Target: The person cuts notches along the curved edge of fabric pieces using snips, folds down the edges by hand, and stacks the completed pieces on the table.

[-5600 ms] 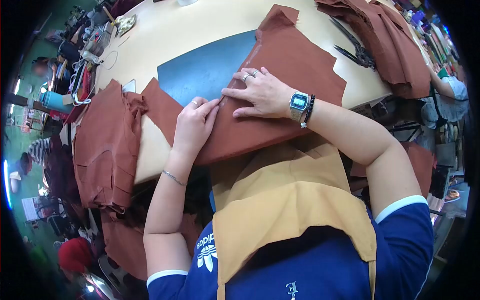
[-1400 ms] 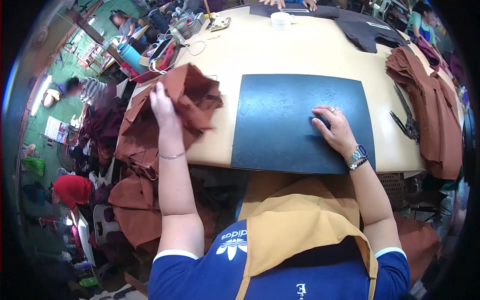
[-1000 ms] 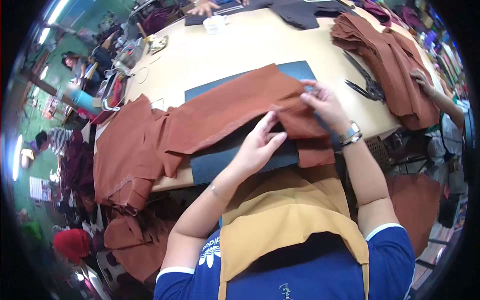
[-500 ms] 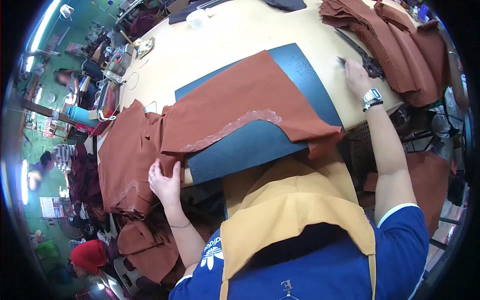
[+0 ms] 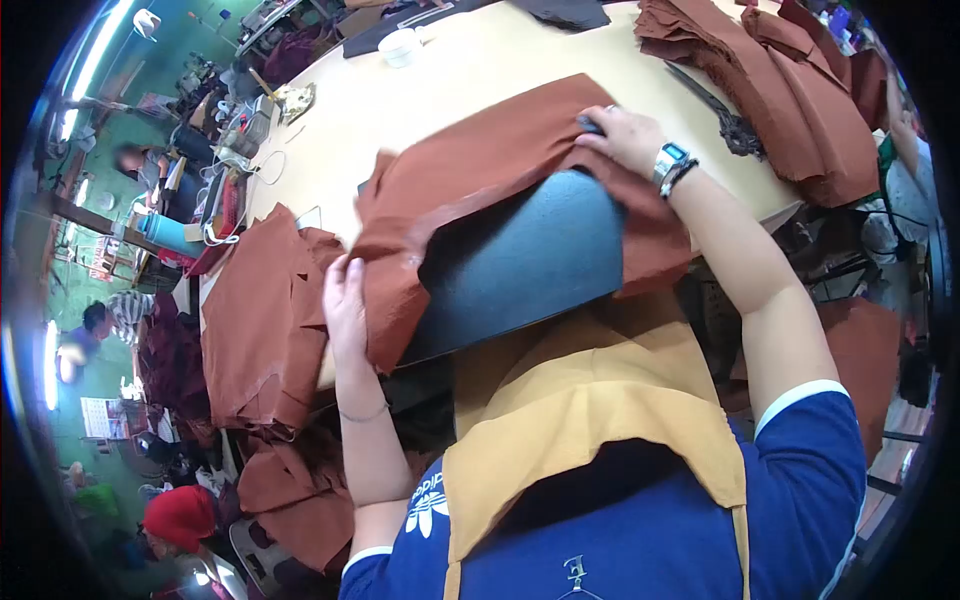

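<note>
A reddish-brown leather-like piece [image 5: 480,160] is lifted and bent over a dark blue-black board [image 5: 540,260] on the table. My left hand [image 5: 346,305] grips its left end, fingers behind the edge and thumb hidden or hard to make out. At its upper right, my right hand [image 5: 628,142] is closed on the piece. A small dark blue thing [image 5: 590,125] shows at the right fingertips; its kind is unclear. Left of my left hand lies a stack of similar brown pieces [image 5: 265,310].
Dark shears [image 5: 700,90] lie on the pale table [image 5: 480,65] before a pile of brown pieces [image 5: 770,100]. A white cup [image 5: 400,48] stands at the back. Other people sit at the left, one in a red head covering [image 5: 180,517]. More brown pieces hang below the table.
My right hand has come left from beside the shears onto the brown piece. My left hand has moved up and right to its end. The piece, flat before, is now raised and bent.
</note>
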### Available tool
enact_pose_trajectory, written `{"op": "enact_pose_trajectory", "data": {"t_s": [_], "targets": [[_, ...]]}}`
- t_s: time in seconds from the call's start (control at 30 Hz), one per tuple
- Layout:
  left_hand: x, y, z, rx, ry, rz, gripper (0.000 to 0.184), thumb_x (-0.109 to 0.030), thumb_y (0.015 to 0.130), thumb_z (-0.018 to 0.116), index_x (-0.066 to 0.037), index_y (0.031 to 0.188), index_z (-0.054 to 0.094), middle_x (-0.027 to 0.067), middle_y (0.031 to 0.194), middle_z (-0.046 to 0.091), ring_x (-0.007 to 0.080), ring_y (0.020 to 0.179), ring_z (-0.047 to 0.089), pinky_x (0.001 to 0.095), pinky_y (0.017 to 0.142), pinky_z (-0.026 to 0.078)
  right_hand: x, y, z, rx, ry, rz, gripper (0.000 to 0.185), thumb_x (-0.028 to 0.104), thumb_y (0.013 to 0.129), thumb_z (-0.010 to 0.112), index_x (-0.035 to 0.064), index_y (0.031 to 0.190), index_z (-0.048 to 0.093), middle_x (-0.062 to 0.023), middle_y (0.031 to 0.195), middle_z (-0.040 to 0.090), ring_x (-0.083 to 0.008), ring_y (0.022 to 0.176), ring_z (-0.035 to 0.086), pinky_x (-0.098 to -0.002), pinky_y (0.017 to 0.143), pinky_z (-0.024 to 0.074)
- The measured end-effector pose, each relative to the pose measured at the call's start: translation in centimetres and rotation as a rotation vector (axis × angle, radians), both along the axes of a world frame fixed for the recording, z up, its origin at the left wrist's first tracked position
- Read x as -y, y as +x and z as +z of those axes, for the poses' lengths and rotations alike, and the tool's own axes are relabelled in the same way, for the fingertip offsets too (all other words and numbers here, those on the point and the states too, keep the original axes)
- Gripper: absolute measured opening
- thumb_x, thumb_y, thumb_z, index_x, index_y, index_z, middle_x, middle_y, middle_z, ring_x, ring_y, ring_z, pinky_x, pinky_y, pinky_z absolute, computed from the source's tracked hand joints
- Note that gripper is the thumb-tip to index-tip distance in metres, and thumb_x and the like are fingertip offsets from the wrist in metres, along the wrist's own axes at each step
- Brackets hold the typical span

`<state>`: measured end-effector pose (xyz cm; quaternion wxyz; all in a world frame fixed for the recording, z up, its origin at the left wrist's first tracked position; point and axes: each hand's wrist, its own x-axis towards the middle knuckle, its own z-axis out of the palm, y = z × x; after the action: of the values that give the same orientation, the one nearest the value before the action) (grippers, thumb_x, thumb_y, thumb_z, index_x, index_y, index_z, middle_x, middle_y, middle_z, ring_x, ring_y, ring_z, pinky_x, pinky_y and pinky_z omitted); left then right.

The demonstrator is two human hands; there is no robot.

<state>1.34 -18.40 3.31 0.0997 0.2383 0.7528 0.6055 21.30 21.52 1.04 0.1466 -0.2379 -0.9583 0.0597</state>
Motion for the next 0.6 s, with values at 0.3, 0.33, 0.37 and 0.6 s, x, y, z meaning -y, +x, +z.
{"op": "enact_pose_trajectory", "data": {"t_s": [0.3, 0.33, 0.37, 0.6], "targets": [[-4.3, 3.8, -2.6, 0.779, 0.232, -0.293, 0.069, 0.000, 0.088, 0.068, -0.002, 0.147, 0.031, 0.0054, 0.115, 0.060, 0.0113, 0.094, 0.062, 0.0233, 0.077, 0.053, 11.0, 0.9, 2.7, -0.175, -0.859, 0.179, 0.036, 0.031, 0.100, 0.053, 0.0006, 0.116, 0.061, -0.0096, 0.102, 0.066, -0.0163, 0.096, 0.059, -0.0321, 0.089, 0.0472], [-4.4, 4.1, -2.9, 0.864, 0.283, -0.317, 0.071, 0.000, 0.087, 0.068, -0.004, 0.148, 0.030, 0.0053, 0.116, 0.060, 0.0112, 0.095, 0.062, 0.0235, 0.078, 0.052, 13.2, 0.8, 2.2, -0.201, -0.908, 0.266, 0.041, 0.038, 0.097, 0.057, 0.0016, 0.117, 0.062, -0.0053, 0.097, 0.065, -0.0114, 0.087, 0.058, -0.0287, 0.076, 0.0503], [-4.5, 4.6, -3.1, 0.948, 0.333, -0.341, 0.073, 0.000, 0.087, 0.068, -0.005, 0.149, 0.029, 0.0052, 0.117, 0.060, 0.0112, 0.096, 0.062, 0.0237, 0.079, 0.051, 15.2, 0.7, 3.4, -0.114, -1.105, 0.200, 0.046, 0.044, 0.094, 0.061, 0.0034, 0.116, 0.063, -0.0016, 0.092, 0.065, -0.0070, 0.077, 0.057, -0.0240, 0.060, 0.0487], [-4.1, 8.2, -1.3, 1.056, 0.403, -0.385, 0.064, -0.055, 0.095, 0.050, -0.008, 0.137, 0.044, 0.0063, 0.127, 0.057, 0.0192, 0.112, 0.056, 0.0369, 0.094, 0.045, 18.1, -0.9, 2.9, -0.684, -1.618, 0.234, 0.025, 0.024, 0.091, 0.071, 0.0089, 0.110, 0.064, 0.0073, 0.081, 0.059, -0.0003, 0.069, 0.051, -0.0175, 0.055, 0.0433]]}}
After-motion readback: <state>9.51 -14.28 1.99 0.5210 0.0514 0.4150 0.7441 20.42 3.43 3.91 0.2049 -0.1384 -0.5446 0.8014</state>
